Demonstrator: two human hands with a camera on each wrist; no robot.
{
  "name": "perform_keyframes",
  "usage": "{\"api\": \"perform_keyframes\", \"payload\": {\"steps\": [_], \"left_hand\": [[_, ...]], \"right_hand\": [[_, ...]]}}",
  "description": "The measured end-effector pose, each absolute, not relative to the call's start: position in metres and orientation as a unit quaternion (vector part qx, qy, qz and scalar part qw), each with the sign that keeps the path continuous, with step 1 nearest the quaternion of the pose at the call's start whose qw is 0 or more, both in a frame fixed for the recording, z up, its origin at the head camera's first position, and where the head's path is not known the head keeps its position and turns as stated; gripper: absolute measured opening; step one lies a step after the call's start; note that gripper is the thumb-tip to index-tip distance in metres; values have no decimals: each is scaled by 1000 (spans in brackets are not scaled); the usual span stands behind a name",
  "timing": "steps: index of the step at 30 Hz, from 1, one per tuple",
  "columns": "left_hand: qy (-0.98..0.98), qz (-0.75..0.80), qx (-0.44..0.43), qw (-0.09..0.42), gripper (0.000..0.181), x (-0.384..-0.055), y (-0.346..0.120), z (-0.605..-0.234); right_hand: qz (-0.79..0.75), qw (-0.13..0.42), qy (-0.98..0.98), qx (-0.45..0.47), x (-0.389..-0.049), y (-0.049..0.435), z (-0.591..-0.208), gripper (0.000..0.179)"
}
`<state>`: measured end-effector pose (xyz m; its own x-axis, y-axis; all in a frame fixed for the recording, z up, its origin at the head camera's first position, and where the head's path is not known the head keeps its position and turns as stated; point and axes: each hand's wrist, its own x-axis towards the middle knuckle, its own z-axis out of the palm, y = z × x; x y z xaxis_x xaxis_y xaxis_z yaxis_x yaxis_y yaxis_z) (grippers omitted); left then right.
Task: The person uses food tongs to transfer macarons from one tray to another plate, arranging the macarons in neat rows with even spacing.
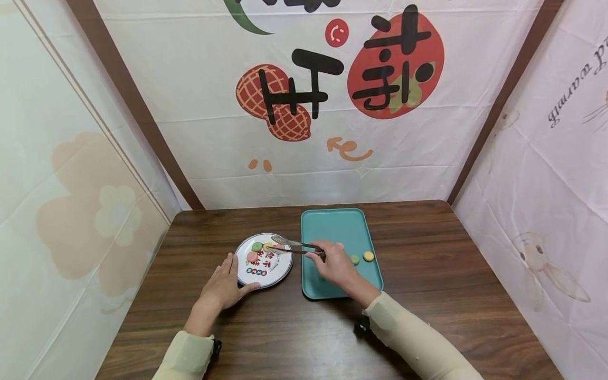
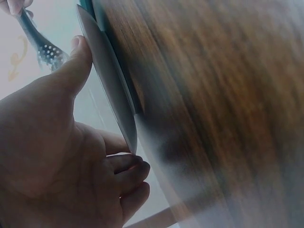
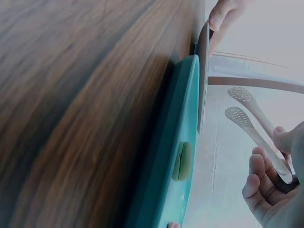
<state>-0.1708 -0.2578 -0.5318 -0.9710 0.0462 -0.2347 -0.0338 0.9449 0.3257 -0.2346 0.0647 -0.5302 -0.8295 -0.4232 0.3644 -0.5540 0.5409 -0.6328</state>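
My right hand (image 1: 334, 264) grips metal tongs (image 1: 296, 244) by their dark handles, above the left edge of the teal tray. Their perforated heads (image 3: 241, 114) stand apart, over the white plate (image 1: 266, 281) in the head view. On that plate lie a green macaron (image 1: 257, 246), a pink macaron (image 1: 252, 257) and a yellow macaron (image 1: 267, 246) that the tongs partly cover; another pinkish one shows behind the tongs. Against the plate's left and front rim rests my left hand (image 1: 222, 285), thumb and fingers spread apart along the edge.
The teal tray (image 1: 332, 221) stands right of the plate, with a green macaron (image 1: 354, 259) and a yellow macaron (image 1: 368, 256) at its right side. A pink piece (image 1: 339, 245) shows past my right hand. Fabric walls (image 1: 228, 184) border the wooden table (image 1: 418, 243).
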Motion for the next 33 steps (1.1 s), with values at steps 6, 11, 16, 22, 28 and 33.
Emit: {"api": "perform_keyframes", "payload": {"steps": [6,11,16,22,28,33], "left_hand": [[979,164,4,121,121,-172,-257,-533],[979,164,4,123,121,-172,-257,-532],[979,161,3,124,120,-171,-256,-533],[980,158,6,121,120,-171,-256,-534],[980,159,3,119,121,-172,-257,-535],[980,158,0,120,122,-172,-258,-536]], "right_hand": [[395,93,-871,275,-235,77,-531,35],[400,101,-872,266,-234,85,-530,36],[405,107,-868,265,-234,94,-529,37],[405,122,-870,254,-233,105,-528,37],[405,135,-870,247,-234,116,-529,34],[408,136,-869,243,-234,126,-530,35]]}}
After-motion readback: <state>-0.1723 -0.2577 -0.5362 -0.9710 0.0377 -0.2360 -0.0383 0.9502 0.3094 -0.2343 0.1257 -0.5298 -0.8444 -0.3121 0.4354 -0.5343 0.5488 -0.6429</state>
